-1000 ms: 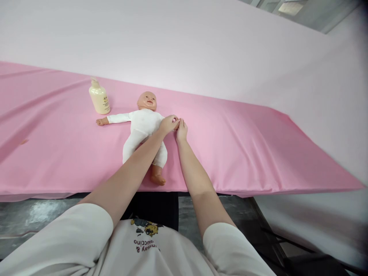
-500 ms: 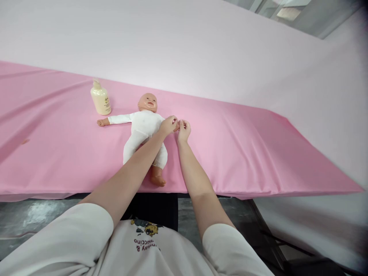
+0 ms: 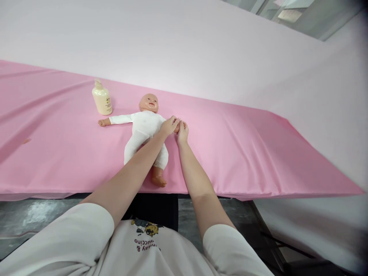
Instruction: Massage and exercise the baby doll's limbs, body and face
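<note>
Together our left hand (image 3: 169, 126) and right hand (image 3: 183, 132) pinch the white-suited plastic baby doll's (image 3: 145, 132) wrist, steadying it | cream pump bottle (image 3: 101, 98) stands beside, reachable.

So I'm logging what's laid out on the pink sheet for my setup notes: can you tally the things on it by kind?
Baby doll: 1
Pump bottle: 1
Hands on the doll's arm: 2, the left hand and right hand
Total: 2 objects on the pink sheet, plus 2 hands
</note>
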